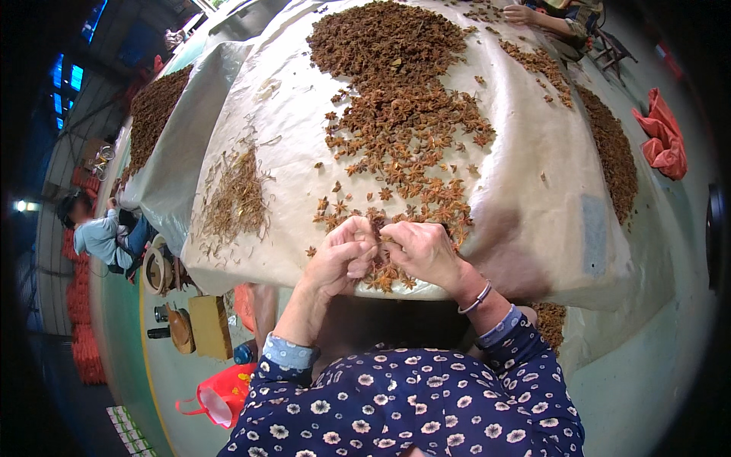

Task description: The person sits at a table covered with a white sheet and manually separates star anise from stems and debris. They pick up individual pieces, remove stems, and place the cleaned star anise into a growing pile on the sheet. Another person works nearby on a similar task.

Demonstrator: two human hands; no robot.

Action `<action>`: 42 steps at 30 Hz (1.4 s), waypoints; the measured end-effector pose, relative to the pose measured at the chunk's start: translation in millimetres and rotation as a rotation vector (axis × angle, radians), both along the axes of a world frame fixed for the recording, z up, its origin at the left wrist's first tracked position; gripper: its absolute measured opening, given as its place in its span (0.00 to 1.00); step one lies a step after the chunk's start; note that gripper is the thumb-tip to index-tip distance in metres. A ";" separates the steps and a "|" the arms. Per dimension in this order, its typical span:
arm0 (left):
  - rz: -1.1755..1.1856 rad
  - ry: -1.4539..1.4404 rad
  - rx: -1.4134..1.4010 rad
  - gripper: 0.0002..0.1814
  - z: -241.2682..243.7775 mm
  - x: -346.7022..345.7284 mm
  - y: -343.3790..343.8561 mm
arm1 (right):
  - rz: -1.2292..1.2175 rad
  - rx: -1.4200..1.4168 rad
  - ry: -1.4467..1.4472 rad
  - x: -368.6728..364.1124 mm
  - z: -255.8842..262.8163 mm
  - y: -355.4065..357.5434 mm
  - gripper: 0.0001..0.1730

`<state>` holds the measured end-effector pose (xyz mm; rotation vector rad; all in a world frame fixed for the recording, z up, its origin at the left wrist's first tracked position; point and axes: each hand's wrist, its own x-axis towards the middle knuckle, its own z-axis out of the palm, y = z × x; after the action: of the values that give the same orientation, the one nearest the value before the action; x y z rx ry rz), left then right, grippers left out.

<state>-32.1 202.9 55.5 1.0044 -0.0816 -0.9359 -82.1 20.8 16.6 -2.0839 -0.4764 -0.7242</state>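
Observation:
My left hand (345,257) and my right hand (425,254) meet just above the near edge of a table covered in pale plastic sheet (531,148). Both have their fingertips pinched on small brown star anise pieces between them; the fingers partly hide these. Loose star anise (385,277) lies under and between the hands. Beyond them the scattered stars thicken into a large brown heap of star anise (388,40). To the left on the sheet lies a small pile of thin dry stalks (237,194).
Another person's hand (518,15) is at the table's far right. A seated person (108,234) works at the left. More star anise heaps (157,120) (608,148) flank the table. A red bag (220,400), wooden block (210,327) and red sack (662,137) are on the floor.

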 end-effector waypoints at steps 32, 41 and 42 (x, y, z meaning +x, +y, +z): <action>0.007 -1.271 1.116 0.07 -43.1 75.6 -17.6 | -0.210 -0.062 0.058 5.1 -25.6 -12.9 0.04; 0.125 -1.448 1.098 0.11 -49.0 105.2 -54.3 | -0.215 -0.024 0.018 4.2 -19.5 -14.7 0.03; 0.096 -1.456 1.083 0.09 -57.2 110.4 -53.9 | -0.204 -0.027 0.012 5.9 -20.3 -12.5 0.03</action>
<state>78.3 149.0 -1.7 2.5108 -0.7870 0.1139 -76.2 8.3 -3.7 -2.1818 -0.2710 -0.8262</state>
